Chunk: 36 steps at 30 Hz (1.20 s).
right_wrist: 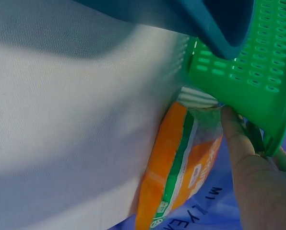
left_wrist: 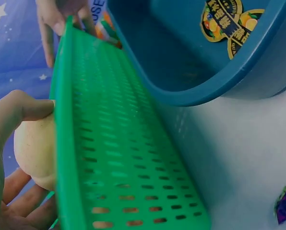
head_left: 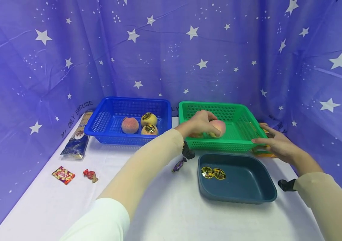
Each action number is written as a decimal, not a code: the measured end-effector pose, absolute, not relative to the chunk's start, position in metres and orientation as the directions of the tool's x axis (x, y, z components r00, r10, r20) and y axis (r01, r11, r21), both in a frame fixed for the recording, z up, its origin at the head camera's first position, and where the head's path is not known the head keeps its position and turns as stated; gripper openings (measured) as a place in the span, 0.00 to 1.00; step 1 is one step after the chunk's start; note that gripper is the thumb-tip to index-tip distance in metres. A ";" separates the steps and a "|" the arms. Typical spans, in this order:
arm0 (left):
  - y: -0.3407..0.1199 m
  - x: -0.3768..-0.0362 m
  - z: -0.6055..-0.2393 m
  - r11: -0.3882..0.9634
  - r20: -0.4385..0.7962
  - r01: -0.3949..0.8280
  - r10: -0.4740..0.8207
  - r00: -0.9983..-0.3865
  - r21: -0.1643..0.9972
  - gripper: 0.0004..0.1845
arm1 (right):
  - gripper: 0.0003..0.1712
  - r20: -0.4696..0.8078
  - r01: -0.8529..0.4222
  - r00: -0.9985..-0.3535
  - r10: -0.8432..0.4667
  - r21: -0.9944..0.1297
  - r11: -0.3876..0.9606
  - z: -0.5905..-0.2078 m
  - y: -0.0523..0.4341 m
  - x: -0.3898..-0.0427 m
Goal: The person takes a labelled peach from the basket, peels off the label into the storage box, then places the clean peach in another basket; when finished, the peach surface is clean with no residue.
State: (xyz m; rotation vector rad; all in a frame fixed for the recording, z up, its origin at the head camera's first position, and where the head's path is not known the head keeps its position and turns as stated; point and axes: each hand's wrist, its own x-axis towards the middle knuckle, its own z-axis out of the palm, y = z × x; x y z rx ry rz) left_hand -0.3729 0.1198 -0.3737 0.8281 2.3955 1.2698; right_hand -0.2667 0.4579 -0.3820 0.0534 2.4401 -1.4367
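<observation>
Gripping a peach (head_left: 217,128) inside the green basket (head_left: 237,144), the left hand (head_left: 199,123) has thumb and fingers curled round the fruit; the left wrist view shows the thumb (left_wrist: 16,112) lying over the pale skin of the peach (left_wrist: 35,153) and the fingers cupped under it, just behind the basket's near wall (left_wrist: 124,158). The peach sits low at the basket's near left, close to the floor; whether it touches the floor cannot be told. Right hand (head_left: 274,142): fingers fairly straight and close together, resting against the basket's right rim, with the thumb (right_wrist: 236,136) alongside the rim's edge above an orange snack bag (right_wrist: 181,177) wedged beside the basket. Near the basket stands a dark blue tray (head_left: 240,197) bearing two stickers (head_left: 213,173); a purple candy (head_left: 179,165) lies at its left. Far left: a blue basket (head_left: 104,124) with a second peach (head_left: 130,125) and two labelled fruits (head_left: 149,124). Further left lie a cracker packet (head_left: 79,137) and two small wrapped sweets (head_left: 77,175) on the white cloth. Risk, as judged: the basket is light and only steadied from one side, so a peach dragged against the near wall could tip or slide it onto the tray; too hard a squeeze could bruise the fruit.
</observation>
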 end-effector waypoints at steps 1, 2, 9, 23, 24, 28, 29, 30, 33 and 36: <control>0.122 -0.373 -0.376 0.455 -0.005 0.348 0.613 -0.790 0.819 0.39 | 0.67 -0.283 0.190 -0.952 -0.120 -0.849 0.494 -0.382 0.458 -0.266; 0.125 -0.374 -0.378 0.467 -0.009 0.350 0.610 -0.793 0.812 0.39 | 0.67 -0.284 0.193 -0.952 -0.117 -0.849 0.492 -0.383 0.458 -0.266; 0.131 -0.377 -0.380 0.533 -0.071 0.311 0.579 -0.812 0.787 0.35 | 0.66 -0.279 0.188 -0.954 -0.114 -0.847 0.498 -0.383 0.460 -0.266; 0.106 -0.358 -0.373 0.448 -0.027 0.369 0.664 -0.747 0.815 0.31 | 0.64 -0.258 0.171 -0.962 -0.095 -0.832 0.528 -0.385 0.454 -0.267; 0.105 -0.357 -0.373 0.452 -0.027 0.373 0.664 -0.747 0.810 0.31 | 0.63 -0.253 0.162 -0.963 -0.092 -0.817 0.554 -0.383 0.453 -0.265; 0.100 -0.355 -0.373 0.477 -0.014 0.404 0.660 -0.751 0.780 0.32 | 0.60 -0.198 0.096 -0.977 -0.073 -0.725 0.682 -0.372 0.443 -0.259; 0.099 -0.355 -0.373 0.485 -0.017 0.404 0.656 -0.755 0.775 0.32 | 0.60 -0.176 0.075 -0.982 -0.066 -0.691 0.719 -0.370 0.439 -0.257; 0.097 -0.354 -0.373 0.492 -0.015 0.409 0.653 -0.757 0.769 0.32 | 0.59 -0.153 0.056 -0.986 -0.061 -0.659 0.750 -0.368 0.435 -0.255; 0.090 -0.352 -0.370 0.506 -0.015 0.418 0.650 -0.760 0.754 0.30 | 0.57 -0.070 -0.012 -0.995 -0.065 -0.584 0.812 -0.365 0.419 -0.251; 0.081 -0.350 -0.368 0.510 -0.013 0.425 0.651 -0.759 0.748 0.30 | 0.55 -0.013 -0.071 -0.996 -0.093 -0.544 0.836 -0.364 0.401 -0.248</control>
